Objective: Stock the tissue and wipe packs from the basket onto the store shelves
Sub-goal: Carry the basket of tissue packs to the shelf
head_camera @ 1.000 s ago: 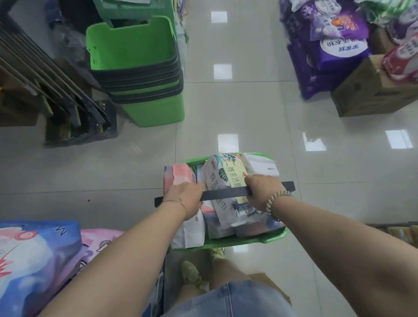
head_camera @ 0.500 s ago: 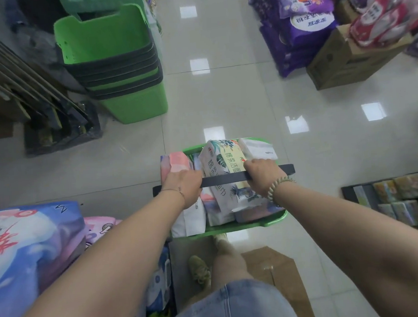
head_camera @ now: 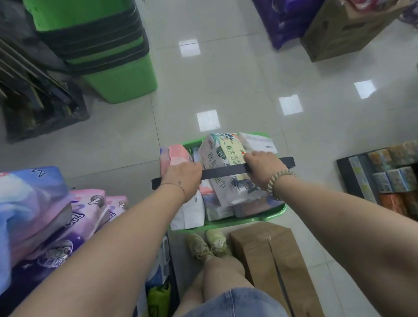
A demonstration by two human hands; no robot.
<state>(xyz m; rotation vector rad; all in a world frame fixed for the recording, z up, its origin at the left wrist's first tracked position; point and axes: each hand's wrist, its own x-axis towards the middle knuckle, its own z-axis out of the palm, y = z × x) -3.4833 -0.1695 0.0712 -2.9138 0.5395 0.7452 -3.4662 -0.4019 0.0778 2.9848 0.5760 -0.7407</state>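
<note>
A green basket [head_camera: 270, 214] hangs in front of me above the floor, carried by its black handle [head_camera: 225, 171]. My left hand [head_camera: 183, 176] grips the handle's left part and my right hand [head_camera: 262, 170], with a bead bracelet on the wrist, grips its right part. Inside stand several tissue and wipe packs: a white leaf-printed pack [head_camera: 224, 154] in the middle, a pink pack [head_camera: 175, 156] at the left, a white pack [head_camera: 259, 142] at the right. A low shelf [head_camera: 349, 172] with small colourful packs lies at the right.
Stacked green baskets [head_camera: 109, 48] stand ahead on the left beside dark racks. Purple bags [head_camera: 288, 9] and a cardboard box [head_camera: 335, 30] sit at the far right. Large soft packs [head_camera: 32, 209] pile at my left, and a brown carton [head_camera: 273, 258] lies by my feet.
I have walked forward with the basket held in both hands. The stacked baskets and purple bags have slid toward the top, and the low shelf at the right has come further into view.
</note>
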